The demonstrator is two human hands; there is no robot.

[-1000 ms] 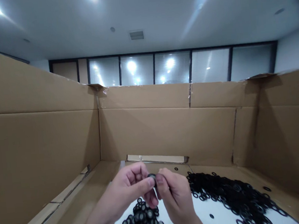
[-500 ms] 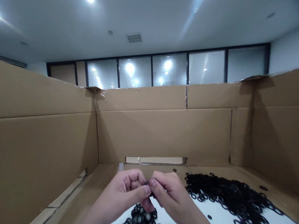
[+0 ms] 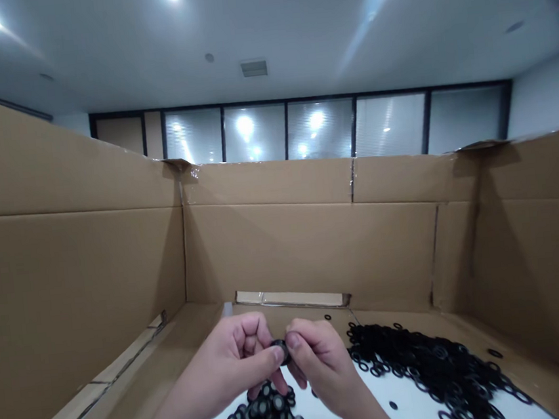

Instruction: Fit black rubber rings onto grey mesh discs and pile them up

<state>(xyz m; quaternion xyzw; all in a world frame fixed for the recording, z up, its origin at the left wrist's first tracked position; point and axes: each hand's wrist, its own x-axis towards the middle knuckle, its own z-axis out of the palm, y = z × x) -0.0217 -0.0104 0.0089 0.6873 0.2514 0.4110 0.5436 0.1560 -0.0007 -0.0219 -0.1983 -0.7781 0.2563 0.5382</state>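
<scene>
My left hand (image 3: 235, 365) and my right hand (image 3: 318, 357) meet low in the middle of the view, fingertips pinched together on one small black ring part (image 3: 279, 349). Both hands are closed around it. Just below them lies a small heap of black rings with grey centres (image 3: 266, 416) on a white surface (image 3: 407, 401). To the right spreads a large pile of plain black rubber rings (image 3: 433, 363).
Tall brown cardboard walls (image 3: 307, 246) enclose the work area on the left, back and right. A few stray rings (image 3: 494, 353) lie near the right wall. Behind are windows and a lit ceiling.
The hands stay together on the small ring, shifting slightly down then back up; the fingers have turned the part a little. The piles have not moved.
</scene>
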